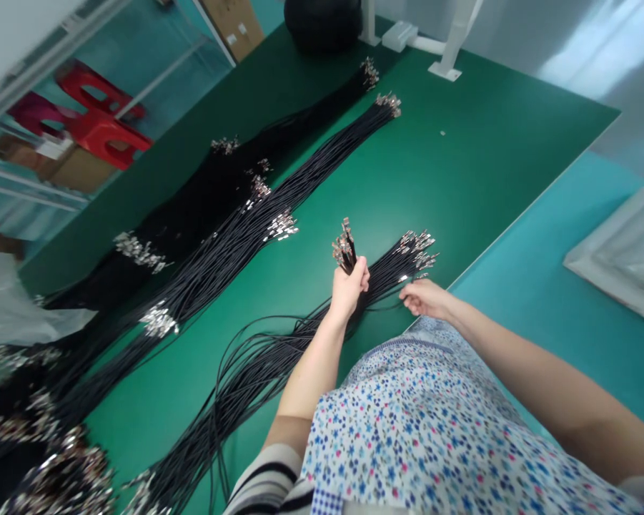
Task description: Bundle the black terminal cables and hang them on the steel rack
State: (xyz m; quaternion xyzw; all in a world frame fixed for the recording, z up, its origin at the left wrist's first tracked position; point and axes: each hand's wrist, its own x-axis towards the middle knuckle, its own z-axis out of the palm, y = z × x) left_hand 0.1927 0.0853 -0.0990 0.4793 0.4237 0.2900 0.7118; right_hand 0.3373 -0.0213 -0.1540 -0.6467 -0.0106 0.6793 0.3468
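Left hand (348, 290) fisted round wire bundle (345, 252); right hand (426, 297) pinching loose wires (391, 275); tangle risk, wires snagging in pile

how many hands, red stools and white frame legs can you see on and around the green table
hands: 2, left hand gripping a wire bundle, right hand on loose wires
red stools: 2
white frame legs: 2
total: 6

Bright even light, glare flaring off the wall (595, 57) top right, soft shadows, edges warping, corners blurring
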